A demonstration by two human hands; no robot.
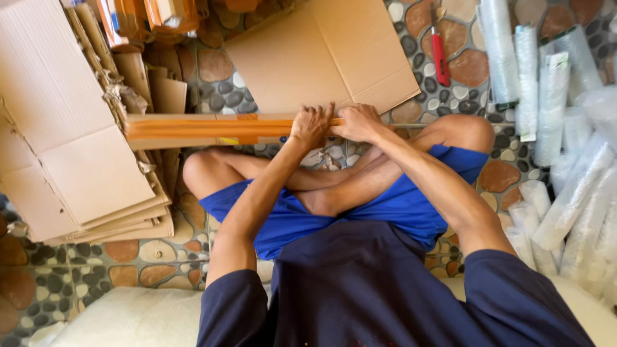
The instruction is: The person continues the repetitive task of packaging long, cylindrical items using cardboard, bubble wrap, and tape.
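I sit cross-legged on a stone-patterned floor in blue shorts. A long flat cardboard box (205,128), taped with orange strips, lies across in front of my knees, stretching to the left. My left hand (312,125) grips its right end from the top, fingers curled over the edge. My right hand (358,122) presses against the same end right beside the left hand, fingers closed on it. A thin rod or edge (450,124) continues to the right from the hands.
A flattened cardboard sheet (328,54) lies beyond the box. A stack of flattened cartons (71,148) sits at left. A red-handled cutter (440,54) lies on the floor at upper right. Several rolls of clear plastic wrap (553,128) fill the right side. A white cushion (128,318) is under me.
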